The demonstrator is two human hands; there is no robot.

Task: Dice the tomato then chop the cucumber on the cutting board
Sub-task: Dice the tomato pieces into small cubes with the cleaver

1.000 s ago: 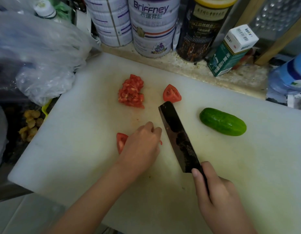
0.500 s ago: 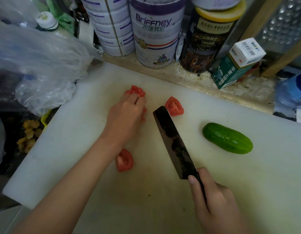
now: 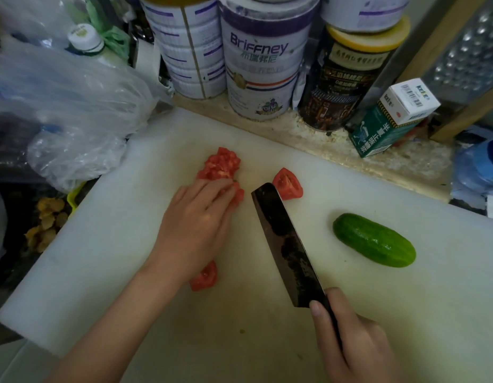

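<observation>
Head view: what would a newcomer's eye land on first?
The dark knife, gripped by the right hand, slants across the middle of the white cutting board. Left of it, the left hand touches the red diced tomato; to the right lies a whole green cucumber.

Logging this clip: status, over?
Left grip flat on diced tomato. Right grip holds knife. Two wedges uncut, cucumber whole. Nothing blocking.

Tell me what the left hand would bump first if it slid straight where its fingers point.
The diced tomato pile. The left hand has its fingers at its near edge, seemingly touching, so sliding on would likely shove those pieces first.
</observation>
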